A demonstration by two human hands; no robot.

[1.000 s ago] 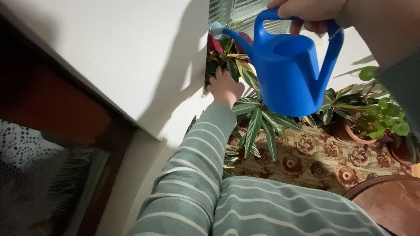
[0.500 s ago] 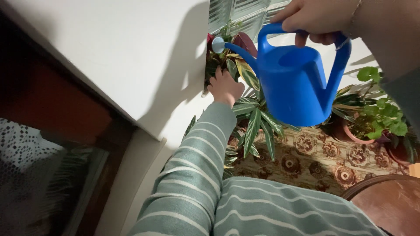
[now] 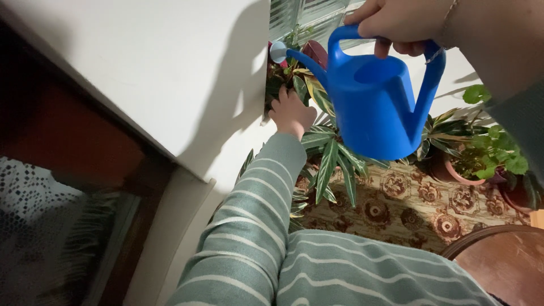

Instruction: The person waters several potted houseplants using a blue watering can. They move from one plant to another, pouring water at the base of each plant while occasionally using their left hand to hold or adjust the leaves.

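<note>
Watering can, blue plastic, raised over variegated plant beside white wall.
Gripped at top handle by right hand, fingers curled round; spout tipped toward red-tinged leaves. Left hand among foliage, grasp not discernible. Probably rigid, light empty, heavier and sloshing if filled; best carried by handle.

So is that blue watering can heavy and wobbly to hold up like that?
Probably light when empty: the blue watering can looks like thin plastic, and the right hand lifts it alone by the top handle. Any water inside would likely slosh and pull it toward the spout. It looks stiff, not floppy.
</note>
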